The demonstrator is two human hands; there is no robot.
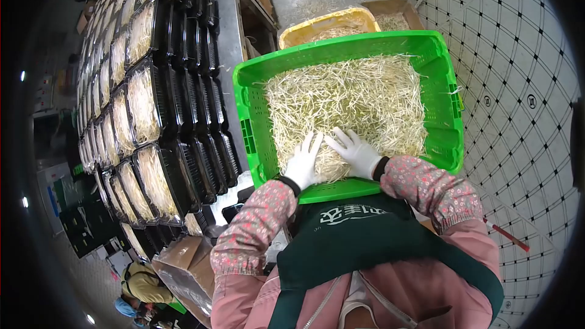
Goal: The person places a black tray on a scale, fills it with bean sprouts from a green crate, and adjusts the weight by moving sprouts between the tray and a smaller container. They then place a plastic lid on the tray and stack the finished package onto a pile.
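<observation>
A green plastic crate (341,191) with perforated sides stands in front of me, filled with pale bean sprouts (341,91). My left hand (303,163), in a white glove, lies on the sprouts near the crate's near edge, its fingers spread. Just to the right, my right hand (356,153), gloved too, rests on the sprouts with its fingers apart. The fingertips of both hands point inward and sit close to each other. Neither hand grips anything.
Stacked black trays of wrapped sprouts (143,103) rise at the left. Behind the crate are a yellow basket (329,24) and a cardboard box (396,9). An open carton (183,262) stands lower left, with a person (146,283) beyond it. Patterned flooring (506,85) lies right.
</observation>
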